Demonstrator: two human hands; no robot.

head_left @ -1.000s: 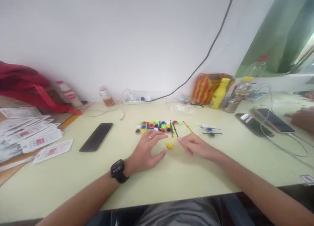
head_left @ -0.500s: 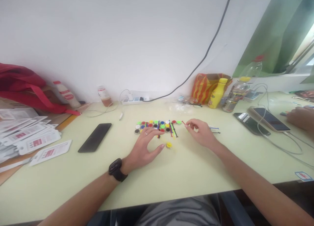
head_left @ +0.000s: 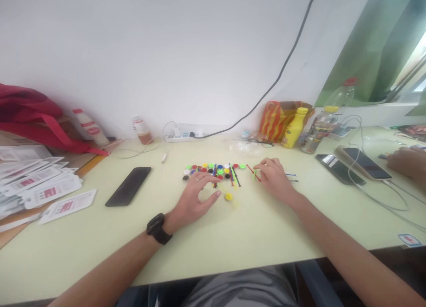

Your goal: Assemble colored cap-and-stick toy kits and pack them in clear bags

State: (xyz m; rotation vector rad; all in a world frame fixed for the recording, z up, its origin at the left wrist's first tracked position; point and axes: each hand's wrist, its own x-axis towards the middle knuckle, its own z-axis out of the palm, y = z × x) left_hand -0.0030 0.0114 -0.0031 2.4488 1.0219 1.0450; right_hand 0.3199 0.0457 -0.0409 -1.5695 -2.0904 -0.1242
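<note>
My left hand (head_left: 196, 196) rests with fingers spread beside a cluster of small round pieces (head_left: 227, 176) in several colours, partly covering it. A single yellow round piece (head_left: 228, 197) sits on the table just right of its thumb. Thin coloured plastic sticks (head_left: 235, 176) lie at the cluster's right side. My right hand (head_left: 273, 178) is closed, thumb and fingertips pinched at a thin green stick (head_left: 254, 174). A red stick (head_left: 249, 168) lies slantwise under those fingertips. Beyond the hand, blue and black sticks (head_left: 292, 174) show.
A black phone (head_left: 128, 186) lies left, near white tags (head_left: 68, 206). Bottles (head_left: 294, 127), a striped bag (head_left: 271, 120) and a power strip (head_left: 183, 138) stand along the wall. Right are two cabled phones (head_left: 341, 168) and another person's hand (head_left: 408, 163).
My right hand has shifted slightly right and turned. The red stick it pinched now lies on the table, and a green stick shows at its fingertips. My left hand has barely moved.
</note>
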